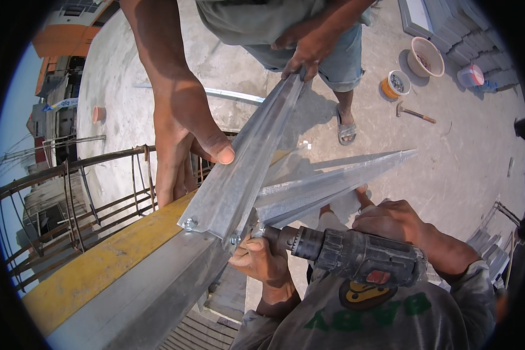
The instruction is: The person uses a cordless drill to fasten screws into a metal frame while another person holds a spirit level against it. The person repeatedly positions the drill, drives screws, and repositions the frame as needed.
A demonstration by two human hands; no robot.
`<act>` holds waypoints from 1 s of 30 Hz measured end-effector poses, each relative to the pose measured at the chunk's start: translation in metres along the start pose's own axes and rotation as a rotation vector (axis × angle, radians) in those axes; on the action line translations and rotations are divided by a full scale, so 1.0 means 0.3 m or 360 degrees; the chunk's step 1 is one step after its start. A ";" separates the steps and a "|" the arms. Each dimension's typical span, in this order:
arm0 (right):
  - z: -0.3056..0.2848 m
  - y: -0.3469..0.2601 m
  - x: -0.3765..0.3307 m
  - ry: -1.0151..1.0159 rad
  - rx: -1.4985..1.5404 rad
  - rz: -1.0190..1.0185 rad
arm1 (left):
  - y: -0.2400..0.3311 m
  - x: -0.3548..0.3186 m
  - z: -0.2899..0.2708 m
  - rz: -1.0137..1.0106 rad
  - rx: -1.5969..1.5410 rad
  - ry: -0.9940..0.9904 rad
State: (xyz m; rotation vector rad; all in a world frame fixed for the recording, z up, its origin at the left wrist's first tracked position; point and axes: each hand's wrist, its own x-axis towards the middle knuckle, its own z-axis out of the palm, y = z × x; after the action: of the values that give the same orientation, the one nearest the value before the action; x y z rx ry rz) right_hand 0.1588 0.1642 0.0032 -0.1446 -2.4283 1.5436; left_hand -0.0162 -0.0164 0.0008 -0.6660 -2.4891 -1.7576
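Observation:
My right hand (391, 221) grips a black cordless drill (367, 256), its chuck aimed left at a joint of galvanised metal profiles. With fingers curled, my left hand (256, 256) is at the tip of the drill, next to a hex-head screw (235, 240); what the fingers pinch is hidden. One ribbed metal channel (245, 157) slants up and away from the joint, with another hex-head screw (189, 224) in its near corner. A second channel (332, 181) runs off to the right. Both meet a silver metal beam (140, 291) at lower left.
Across from me, a co-worker's hand (184, 128) steadies the slanted channel; their other hand (303, 58) holds its far end. A yellow bar (111, 248) and rebar cage (70, 175) lie left. A bucket (395, 84), tub (424, 57) and hammer (415, 112) stand or lie far right.

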 end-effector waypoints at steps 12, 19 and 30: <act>-0.123 -0.015 0.087 -0.0158 -0.0210 -0.0229 | -0.015 -0.009 0.004 0.0055 -0.0083 0.0090; -0.214 -0.057 0.132 -0.0446 -0.0323 -0.0198 | -0.017 -0.017 -0.008 0.0242 0.0212 0.0043; -0.234 -0.106 0.135 -0.0521 -0.0476 -0.0177 | 0.035 0.002 0.039 -0.0362 -0.0753 0.0274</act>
State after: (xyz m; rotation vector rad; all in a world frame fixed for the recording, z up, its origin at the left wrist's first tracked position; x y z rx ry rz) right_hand 0.1406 0.2211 0.0667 0.2011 -2.8562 1.2290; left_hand -0.0104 -0.0027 0.0062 -0.2266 -2.1175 -2.4022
